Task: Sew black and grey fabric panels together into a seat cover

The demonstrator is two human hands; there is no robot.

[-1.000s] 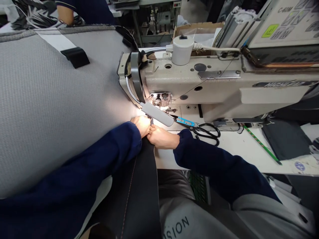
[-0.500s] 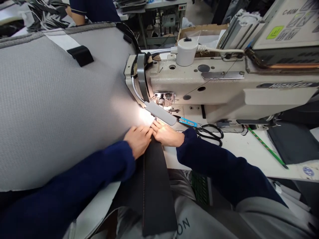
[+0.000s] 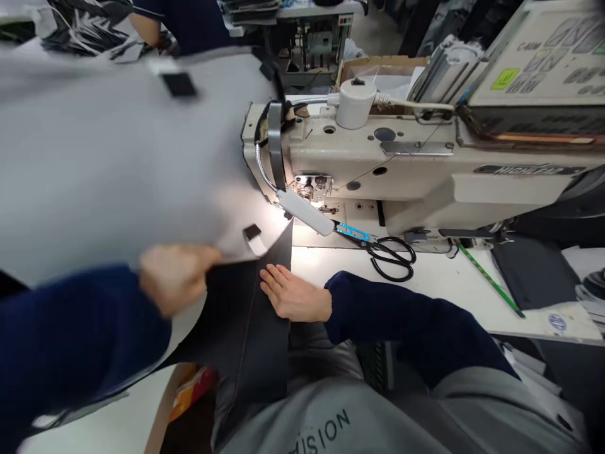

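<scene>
A large light-grey fabric panel (image 3: 118, 164) fills the left side, smeared by motion, with a small black-and-white tab (image 3: 254, 239) near its lower corner. My left hand (image 3: 177, 274), also blurred, is closed on the lower edge of this panel. Under it, a black strip with a stitched seam (image 3: 258, 328) hangs over the table's front edge toward my lap. My right hand (image 3: 293, 293) lies flat on that strip, fingers stretched out. The sewing machine's needle area (image 3: 312, 189) is just beyond, lit by a lamp (image 3: 306, 213).
Black-handled scissors (image 3: 390, 255) and blue thread snips (image 3: 352, 232) lie beside the sewing machine (image 3: 425, 170). Further right are a green striped stick (image 3: 491, 280) and dark fabric pieces (image 3: 534, 271). Behind stands a cardboard box (image 3: 352, 66); another person's arm (image 3: 145, 28) shows at back left.
My left hand has moved left, away from my right hand, carrying the panel's edge and uncovering more black strip. My right hand has slid toward me and flattened.
</scene>
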